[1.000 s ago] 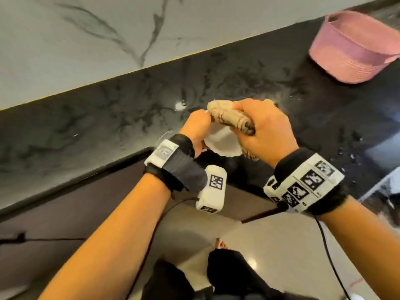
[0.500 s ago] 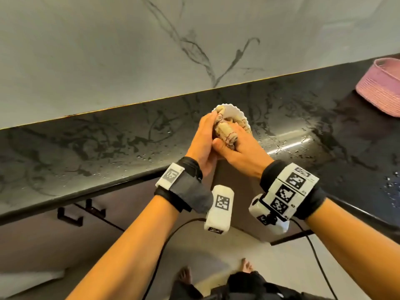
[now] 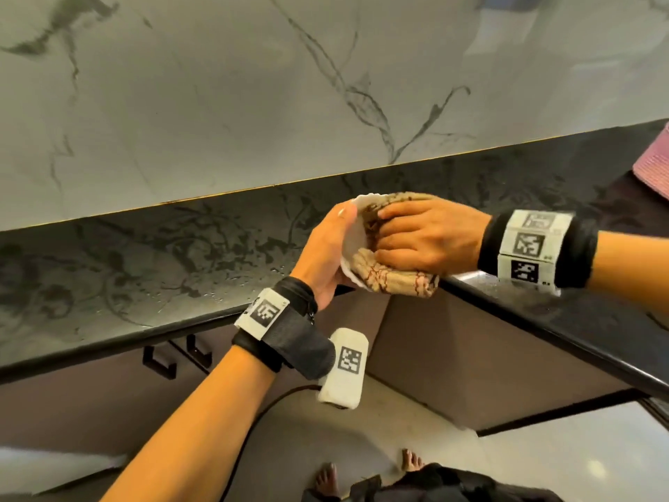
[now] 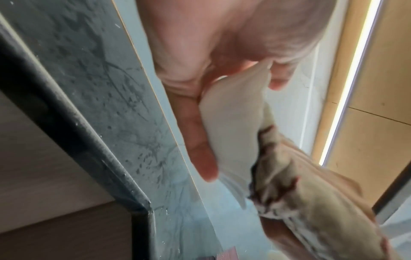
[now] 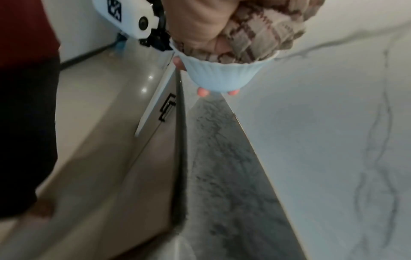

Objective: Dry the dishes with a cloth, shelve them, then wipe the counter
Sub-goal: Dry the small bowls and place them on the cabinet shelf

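A small white fluted bowl is held tilted on its side over the black counter, mouth facing right. My left hand cups it from behind, thumb on the rim. My right hand grips a beige patterned cloth and pushes it into the bowl's mouth. In the right wrist view the cloth fills the bowl, with left fingertips showing under its base. In the left wrist view the bowl lies against my left palm beside the cloth.
A pink woven basket stands on the counter at the far right. The marble wall rises behind the counter. Water drops lie on the counter near my hands. Cabinet fronts with black handles sit below the counter edge.
The bowl has turned from facing up to facing right. My right hand has swung round to the bowl's right side, wrist now level, and the cloth hangs out below the rim.
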`<state>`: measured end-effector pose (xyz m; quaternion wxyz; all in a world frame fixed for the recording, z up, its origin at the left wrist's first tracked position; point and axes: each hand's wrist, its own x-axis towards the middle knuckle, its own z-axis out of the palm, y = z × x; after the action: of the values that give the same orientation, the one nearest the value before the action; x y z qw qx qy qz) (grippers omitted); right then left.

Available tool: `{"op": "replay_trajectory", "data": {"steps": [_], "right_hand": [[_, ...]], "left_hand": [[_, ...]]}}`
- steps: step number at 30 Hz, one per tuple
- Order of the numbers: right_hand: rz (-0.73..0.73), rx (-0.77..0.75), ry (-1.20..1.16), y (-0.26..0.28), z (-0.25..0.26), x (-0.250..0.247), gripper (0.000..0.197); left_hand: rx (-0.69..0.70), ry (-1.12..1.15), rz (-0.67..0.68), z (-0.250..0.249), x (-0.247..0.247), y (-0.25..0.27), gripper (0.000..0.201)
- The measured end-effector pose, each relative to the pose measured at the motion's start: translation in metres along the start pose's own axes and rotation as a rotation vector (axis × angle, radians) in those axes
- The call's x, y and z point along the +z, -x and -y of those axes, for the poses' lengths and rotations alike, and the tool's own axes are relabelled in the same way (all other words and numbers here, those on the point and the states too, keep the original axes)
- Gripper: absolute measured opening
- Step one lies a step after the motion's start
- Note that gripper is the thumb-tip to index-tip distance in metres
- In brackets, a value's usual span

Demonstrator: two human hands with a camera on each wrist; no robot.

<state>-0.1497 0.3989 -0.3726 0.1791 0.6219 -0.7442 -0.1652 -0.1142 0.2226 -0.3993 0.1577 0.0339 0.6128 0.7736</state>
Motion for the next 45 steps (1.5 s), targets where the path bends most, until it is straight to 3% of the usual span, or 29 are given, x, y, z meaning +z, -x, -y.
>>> {"op": "replay_trajectory", "data": {"steps": [6,9,13,17,24,28,33,36,40,42,45], "right_hand": [[-0.077,-0.101,0.161,-0.005,-0.027,-0.037,0.017],[-0.038,-0.089,0.200,-0.004,-0.024,-0.026,0.028],[0.012,0.149,0.169,0.001,-0.014,-0.001,0.034],[-0.007,0.358,0.110,-0.004,0.000,0.003,0.055],[-0.103,0.534,-0.022,-0.008,0.006,0.017,0.042],[-0.166,0.679,-0.370,-0.011,0.012,0.016,0.056],[-0.404,1.024,-1.401,-0.015,0.020,-0.006,0.032],[-0.381,1.106,-1.542,-0.017,0.018,-0.004,0.044],[-0.507,1.220,-1.751,-0.016,0.008,0.002,0.051],[-0.531,1.208,-1.826,-0.012,0.005,0.001,0.051],[-0.404,1.122,-1.911,-0.003,0.001,-0.010,0.043]], "left_hand": [[-0.141,0.028,0.013,-0.014,-0.008,-0.009,0.047],[-0.143,0.103,-0.014,-0.012,-0.005,-0.012,0.049],[-0.131,0.105,-0.020,-0.012,0.002,-0.016,0.043],[-0.117,0.089,-0.066,-0.012,0.006,-0.022,0.047],[-0.064,0.111,-0.062,-0.007,0.019,-0.030,0.048],[-0.038,0.118,-0.060,-0.004,0.027,-0.033,0.048],[-0.038,0.121,-0.106,0.006,0.028,-0.035,0.060],[-0.022,0.091,-0.071,0.005,0.027,-0.034,0.063],[0.081,0.034,-0.063,-0.008,0.024,-0.037,0.050],[0.144,-0.016,-0.036,-0.012,0.024,-0.039,0.046],[0.120,-0.050,-0.020,-0.011,0.023,-0.046,0.025]]}}
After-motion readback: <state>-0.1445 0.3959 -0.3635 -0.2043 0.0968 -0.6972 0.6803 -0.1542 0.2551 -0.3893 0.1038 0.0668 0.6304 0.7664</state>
